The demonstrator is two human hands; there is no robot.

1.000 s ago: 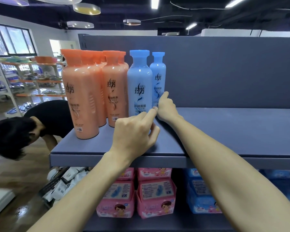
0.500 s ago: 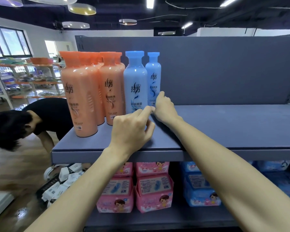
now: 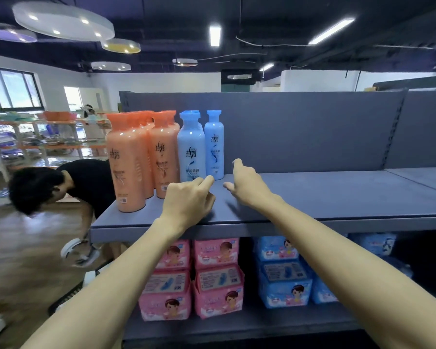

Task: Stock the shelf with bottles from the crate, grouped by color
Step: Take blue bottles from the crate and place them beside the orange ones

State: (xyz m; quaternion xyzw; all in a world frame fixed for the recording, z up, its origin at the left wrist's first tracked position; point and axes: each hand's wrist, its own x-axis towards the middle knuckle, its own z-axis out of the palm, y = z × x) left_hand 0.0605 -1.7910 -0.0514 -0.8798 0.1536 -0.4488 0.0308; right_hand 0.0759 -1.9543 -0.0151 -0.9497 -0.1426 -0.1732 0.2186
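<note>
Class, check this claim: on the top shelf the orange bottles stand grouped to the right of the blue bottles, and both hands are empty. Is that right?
Not quite. The head view shows the orange bottles grouped to the left of the blue bottles on the top shelf. The left hand and right hand are indeed empty.

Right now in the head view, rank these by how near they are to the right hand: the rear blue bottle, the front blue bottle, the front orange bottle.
From the right hand:
1. Rear blue bottle, just to its left, near the back panel.
2. Front blue bottle, further left, behind the left hand.
3. Front orange bottle, far left at the shelf corner.
</note>
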